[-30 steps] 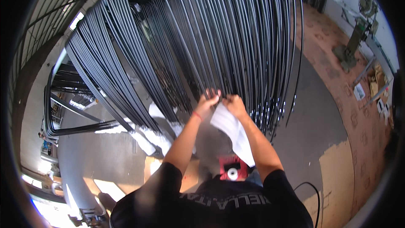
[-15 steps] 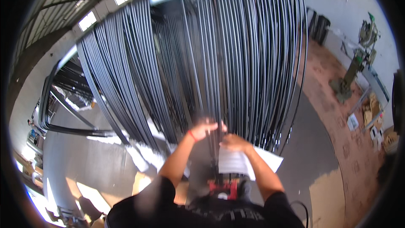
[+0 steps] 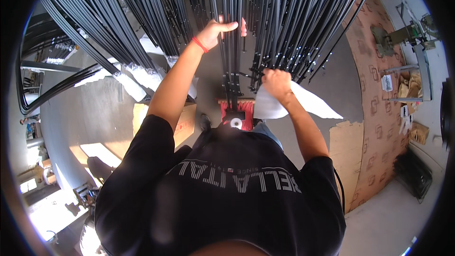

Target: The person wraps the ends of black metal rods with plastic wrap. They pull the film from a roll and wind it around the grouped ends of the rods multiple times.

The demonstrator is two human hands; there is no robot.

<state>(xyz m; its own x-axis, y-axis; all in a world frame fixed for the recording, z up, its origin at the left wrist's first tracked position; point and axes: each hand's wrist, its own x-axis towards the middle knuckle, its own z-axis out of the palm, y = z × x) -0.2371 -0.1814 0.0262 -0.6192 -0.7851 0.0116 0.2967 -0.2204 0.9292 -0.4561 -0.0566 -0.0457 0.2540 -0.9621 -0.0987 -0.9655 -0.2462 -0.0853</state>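
My left hand [image 3: 217, 30], a red cord round its wrist, curls about a narrow bundle of long black tubes [image 3: 231, 61]. Its thumb crosses the front and the fingertips come out on the far side. The bundle's lower ends hang in front of my body, just above a red stool-like object [image 3: 249, 122]. Lower and to the right, my right hand [image 3: 276, 83] is closed on the upper edge of a white sheet [image 3: 308, 104], which droops beneath it. More black tubes [image 3: 303, 28] hang behind that hand.
Thick rows of black tubes [image 3: 104, 23] hang at the left, some ends wrapped in white. A tape roll [image 3: 236, 123] rests on the red object. A cardboard box [image 3: 185, 125] stands left of it. Flat cardboard [image 3: 347, 161] lies at the right, and a green machine [image 3: 398, 38] stands beyond.
The view has tipped downward. My left hand has closed round the narrow bundle, and its tubes hang apart from the rest. My right hand has moved right and now grips the white sheet.
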